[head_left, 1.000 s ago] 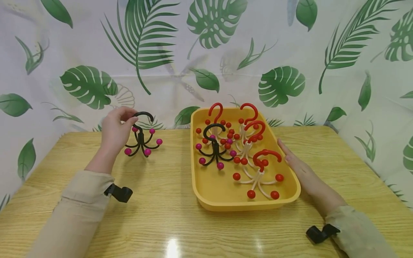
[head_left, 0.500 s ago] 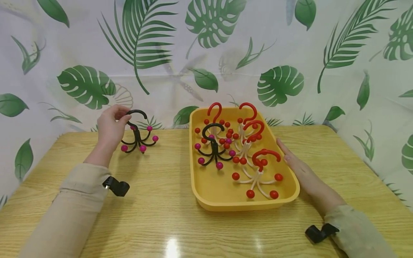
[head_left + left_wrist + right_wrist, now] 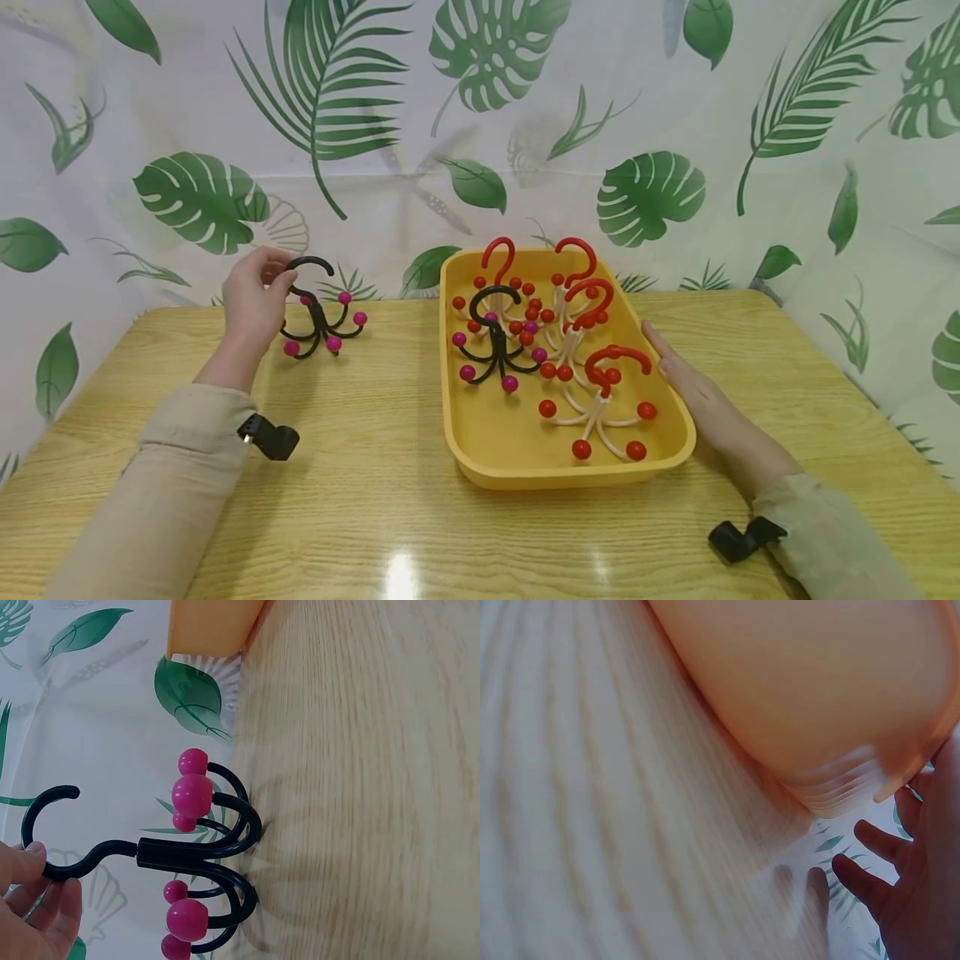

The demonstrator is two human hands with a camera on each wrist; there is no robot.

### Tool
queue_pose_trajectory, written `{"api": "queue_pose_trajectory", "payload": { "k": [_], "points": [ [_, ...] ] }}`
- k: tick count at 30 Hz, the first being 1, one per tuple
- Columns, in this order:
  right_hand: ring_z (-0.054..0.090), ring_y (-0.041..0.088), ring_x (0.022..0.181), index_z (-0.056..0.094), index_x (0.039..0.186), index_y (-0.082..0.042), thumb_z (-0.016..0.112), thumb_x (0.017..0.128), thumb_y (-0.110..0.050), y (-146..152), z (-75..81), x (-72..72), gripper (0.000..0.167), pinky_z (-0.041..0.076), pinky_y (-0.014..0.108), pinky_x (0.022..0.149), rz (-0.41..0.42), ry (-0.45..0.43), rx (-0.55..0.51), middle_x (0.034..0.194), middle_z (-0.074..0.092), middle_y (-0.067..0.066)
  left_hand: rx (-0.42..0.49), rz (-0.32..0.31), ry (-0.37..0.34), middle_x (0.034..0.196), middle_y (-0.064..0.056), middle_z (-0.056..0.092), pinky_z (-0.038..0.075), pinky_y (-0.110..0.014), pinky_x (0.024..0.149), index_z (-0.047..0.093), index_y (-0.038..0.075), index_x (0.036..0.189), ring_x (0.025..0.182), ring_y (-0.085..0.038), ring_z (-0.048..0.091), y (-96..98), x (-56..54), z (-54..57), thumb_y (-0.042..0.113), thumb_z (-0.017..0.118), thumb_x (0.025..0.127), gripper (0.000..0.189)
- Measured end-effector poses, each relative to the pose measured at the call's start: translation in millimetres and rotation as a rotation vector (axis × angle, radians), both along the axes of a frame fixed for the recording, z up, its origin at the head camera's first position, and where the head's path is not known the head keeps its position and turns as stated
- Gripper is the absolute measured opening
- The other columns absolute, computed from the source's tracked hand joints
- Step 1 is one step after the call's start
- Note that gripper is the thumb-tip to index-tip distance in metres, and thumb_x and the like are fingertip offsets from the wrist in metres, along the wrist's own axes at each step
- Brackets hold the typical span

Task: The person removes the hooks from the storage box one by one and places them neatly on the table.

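My left hand [image 3: 257, 307] pinches the hook of a black multi-arm hanger [image 3: 318, 317] with pink ball tips. The hanger stands upright, its curved arms right at the table surface. In the left wrist view, thumb and fingers meet on the lower bend of the hook [image 3: 69, 873]. On the other side, my right hand [image 3: 708, 408] lies along the outer right wall of a yellow tub [image 3: 487, 446], fingers extended. Its fingers [image 3: 864, 883] are spread beside the tub's wall in the right wrist view.
Inside the tub stand another black hanger [image 3: 499, 346] with pink balls and several white-armed hangers with red hooks, one red hook [image 3: 596, 367] nearest the front. All this is on a wooden table [image 3: 352, 500]. Behind it hangs a leaf-print cloth [image 3: 540, 192].
My left hand has shifted left with the black hanger, which dips slightly in the last half second. The right hand and the tub stay practically in place.
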State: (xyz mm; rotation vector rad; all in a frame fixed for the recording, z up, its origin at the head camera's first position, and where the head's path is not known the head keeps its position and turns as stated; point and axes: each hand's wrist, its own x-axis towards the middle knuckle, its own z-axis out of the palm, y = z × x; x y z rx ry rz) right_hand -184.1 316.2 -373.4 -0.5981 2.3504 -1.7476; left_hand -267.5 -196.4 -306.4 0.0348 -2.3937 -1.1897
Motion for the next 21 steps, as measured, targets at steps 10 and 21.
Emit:
{"api": "queue_pose_trajectory", "payload": {
  "k": [10,21],
  "points": [
    [0.004,0.029,0.144,0.004,0.154,-0.024,0.023,0.107,-0.03,0,-1.8,-1.4,0.052,0.033,0.014,0.098,0.013,-0.001,-0.017,0.16,-0.005,-0.001,-0.001,0.058,0.044,0.111,-0.019,0.053,0.041,-0.04,0.088,0.061,-0.002,0.113,0.1,-0.032,0.053,3.4,1.3,-4.7,0.0,0.057,0.093,0.021],
    [0.003,0.032,0.144,0.005,0.155,-0.023,0.022,0.107,-0.029,0,-0.6,-1.0,0.051,0.033,0.014,0.098,0.008,0.021,-0.007,0.16,-0.004,0.001,-0.073,0.026,0.186,0.11,-0.017,0.054,0.042,-0.04,0.084,0.064,0.0,0.11,0.098,-0.034,0.051,35.2,14.7,16.3,-0.004,0.057,0.09,0.021]
  ]
}}
